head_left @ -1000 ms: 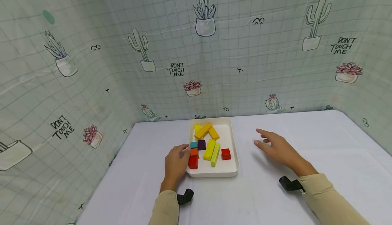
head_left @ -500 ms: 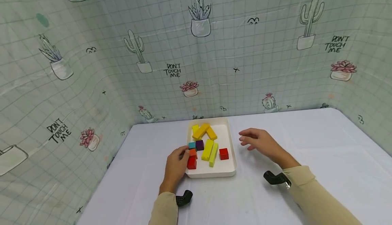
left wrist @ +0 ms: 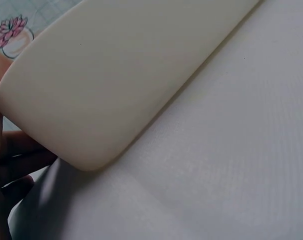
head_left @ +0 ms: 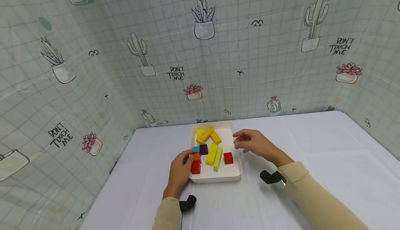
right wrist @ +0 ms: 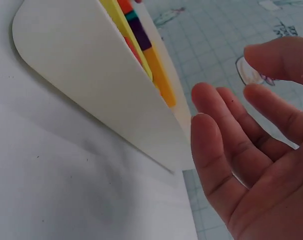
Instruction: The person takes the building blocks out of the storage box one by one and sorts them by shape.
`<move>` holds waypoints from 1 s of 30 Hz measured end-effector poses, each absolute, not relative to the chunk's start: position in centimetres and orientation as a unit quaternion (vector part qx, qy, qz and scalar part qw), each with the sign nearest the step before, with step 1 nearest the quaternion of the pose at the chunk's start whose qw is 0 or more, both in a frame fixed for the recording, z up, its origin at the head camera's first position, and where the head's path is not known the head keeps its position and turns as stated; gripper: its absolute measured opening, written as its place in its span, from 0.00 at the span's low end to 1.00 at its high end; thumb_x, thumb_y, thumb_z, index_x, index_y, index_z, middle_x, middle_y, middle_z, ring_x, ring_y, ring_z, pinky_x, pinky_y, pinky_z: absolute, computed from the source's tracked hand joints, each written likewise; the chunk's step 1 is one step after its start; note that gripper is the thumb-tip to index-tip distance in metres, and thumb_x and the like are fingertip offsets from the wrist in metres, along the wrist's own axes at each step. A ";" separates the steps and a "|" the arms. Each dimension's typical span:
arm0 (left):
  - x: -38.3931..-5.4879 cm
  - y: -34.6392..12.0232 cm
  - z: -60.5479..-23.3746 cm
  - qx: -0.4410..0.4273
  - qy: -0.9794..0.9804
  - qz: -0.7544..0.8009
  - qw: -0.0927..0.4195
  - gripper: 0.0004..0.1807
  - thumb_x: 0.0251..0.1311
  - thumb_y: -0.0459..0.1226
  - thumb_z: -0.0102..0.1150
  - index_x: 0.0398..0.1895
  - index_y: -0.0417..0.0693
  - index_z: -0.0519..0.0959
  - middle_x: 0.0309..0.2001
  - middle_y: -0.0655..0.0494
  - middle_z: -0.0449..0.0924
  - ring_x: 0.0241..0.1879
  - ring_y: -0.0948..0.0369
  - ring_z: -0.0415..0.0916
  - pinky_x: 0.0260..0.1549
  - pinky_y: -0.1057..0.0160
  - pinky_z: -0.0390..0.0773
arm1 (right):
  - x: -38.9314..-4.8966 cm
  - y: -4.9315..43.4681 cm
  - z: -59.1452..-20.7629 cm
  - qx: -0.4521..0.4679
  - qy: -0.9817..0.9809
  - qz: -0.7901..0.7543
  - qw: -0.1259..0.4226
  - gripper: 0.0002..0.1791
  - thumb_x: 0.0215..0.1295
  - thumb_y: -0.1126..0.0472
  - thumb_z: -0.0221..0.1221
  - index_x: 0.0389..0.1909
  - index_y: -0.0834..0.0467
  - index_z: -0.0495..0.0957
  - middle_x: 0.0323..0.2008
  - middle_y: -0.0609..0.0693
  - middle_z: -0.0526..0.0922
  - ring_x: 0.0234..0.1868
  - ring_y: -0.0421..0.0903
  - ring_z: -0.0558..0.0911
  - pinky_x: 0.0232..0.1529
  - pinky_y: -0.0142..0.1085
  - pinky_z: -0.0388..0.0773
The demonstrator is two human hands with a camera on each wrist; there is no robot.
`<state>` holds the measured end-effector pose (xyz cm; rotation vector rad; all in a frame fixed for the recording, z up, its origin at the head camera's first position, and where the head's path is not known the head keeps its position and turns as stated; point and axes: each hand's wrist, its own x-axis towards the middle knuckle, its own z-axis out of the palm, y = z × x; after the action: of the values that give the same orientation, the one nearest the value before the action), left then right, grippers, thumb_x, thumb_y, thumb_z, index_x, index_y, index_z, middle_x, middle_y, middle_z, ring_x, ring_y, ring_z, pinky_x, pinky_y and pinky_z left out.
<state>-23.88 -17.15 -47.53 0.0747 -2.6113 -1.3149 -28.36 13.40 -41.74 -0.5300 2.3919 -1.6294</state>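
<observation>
A white tray (head_left: 217, 180) holding coloured blocks lies on the table. My left hand (head_left: 180, 170) grips its left wall, thumb at the rim; in the left wrist view its fingers (left wrist: 26, 162) lie along the outside. Close by inside are a red block (head_left: 195, 167), an orange block (head_left: 197, 157), a teal block (head_left: 196, 149) and a purple block (head_left: 203, 149). My right hand (head_left: 257, 145) hovers just beyond the right wall, fingers loosely bent and nothing in them. Nearest it inside is another red block (head_left: 228, 158).
Mid-tray lie a yellow bar (head_left: 212, 154) and a lime bar (head_left: 218, 159). Several yellow-orange bars (head_left: 205, 136) are heaped at the tray's back. A white cloth (head_left: 125, 188) covers the table, and a cactus-print curtain (head_left: 231, 49) hangs behind and at the left.
My right hand has come leftward from out over the table to beside the tray's right wall. The left hand stays at the left wall, and the blocks keep their places.
</observation>
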 end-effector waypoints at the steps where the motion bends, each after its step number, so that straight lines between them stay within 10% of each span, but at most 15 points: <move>1: -23.9 -17.2 -47.5 0.025 -0.887 -0.449 0.109 0.18 0.73 0.43 0.53 0.62 0.52 0.80 0.59 0.51 0.79 0.60 0.52 0.74 0.60 0.47 0.72 | -28.4 13.2 -41.6 -0.183 0.810 -0.548 0.103 0.25 0.67 0.57 0.63 0.61 0.66 0.75 0.48 0.61 0.83 0.47 0.57 0.81 0.44 0.42 0.81; 30: -24.1 -17.1 -47.5 0.040 -0.884 -0.454 0.107 0.17 0.72 0.42 0.54 0.60 0.54 0.81 0.57 0.52 0.80 0.58 0.52 0.74 0.60 0.47 0.72 | -29.3 9.4 -41.4 -0.210 0.868 -0.422 0.155 0.15 0.61 0.64 0.66 0.50 0.62 0.82 0.42 0.50 0.82 0.41 0.48 0.78 0.43 0.41 0.81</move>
<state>-24.08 -17.12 -47.47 0.1168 -2.6025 -1.3369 -29.29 9.38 -41.45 -0.6019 2.4881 -1.2077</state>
